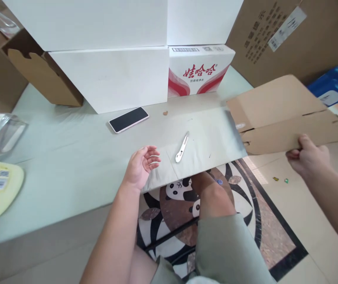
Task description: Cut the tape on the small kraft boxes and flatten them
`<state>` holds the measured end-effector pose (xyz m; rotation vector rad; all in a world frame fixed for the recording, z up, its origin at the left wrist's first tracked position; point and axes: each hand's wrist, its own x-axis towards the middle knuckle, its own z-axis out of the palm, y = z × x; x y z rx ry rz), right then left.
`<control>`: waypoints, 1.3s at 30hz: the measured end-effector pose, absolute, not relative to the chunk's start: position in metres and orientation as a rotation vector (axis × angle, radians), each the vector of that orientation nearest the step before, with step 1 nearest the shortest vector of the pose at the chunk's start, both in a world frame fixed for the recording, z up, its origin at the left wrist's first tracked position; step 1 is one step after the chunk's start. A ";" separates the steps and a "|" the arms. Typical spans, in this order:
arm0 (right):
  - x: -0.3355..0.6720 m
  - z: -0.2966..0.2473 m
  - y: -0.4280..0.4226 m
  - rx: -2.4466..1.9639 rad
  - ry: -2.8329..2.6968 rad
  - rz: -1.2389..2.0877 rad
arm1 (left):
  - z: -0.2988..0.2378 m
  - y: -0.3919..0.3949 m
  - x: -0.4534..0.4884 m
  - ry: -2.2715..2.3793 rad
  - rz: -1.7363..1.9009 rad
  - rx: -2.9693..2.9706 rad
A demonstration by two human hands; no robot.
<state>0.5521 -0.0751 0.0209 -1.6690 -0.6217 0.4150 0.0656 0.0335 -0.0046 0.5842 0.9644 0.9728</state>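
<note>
My right hand grips the lower edge of a brown cardboard piece, folded and creased, held out past the right end of the table. Just above the table near its front edge, my left hand is empty, its fingers curved and apart. To its right lies a white utility knife on the pale tablecloth. A phone with a dark screen lies farther back, in front of the white boxes. Beside the phone is a tiny brown scrap.
White boxes and a red-and-white printed carton stand at the back. An open brown box, a clear bottle and a yellow jug are at left. A large carton and a blue bottle are at right.
</note>
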 end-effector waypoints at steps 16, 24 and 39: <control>0.493 -0.010 0.024 -1.789 -0.789 0.953 | 0.001 0.028 0.056 0.958 0.974 0.608; 0.402 0.011 0.047 -1.822 -1.078 0.962 | 0.008 0.017 0.032 0.861 1.149 0.560; 0.012 0.056 0.220 -1.361 -2.269 0.549 | 0.021 0.007 -0.053 0.518 1.357 0.422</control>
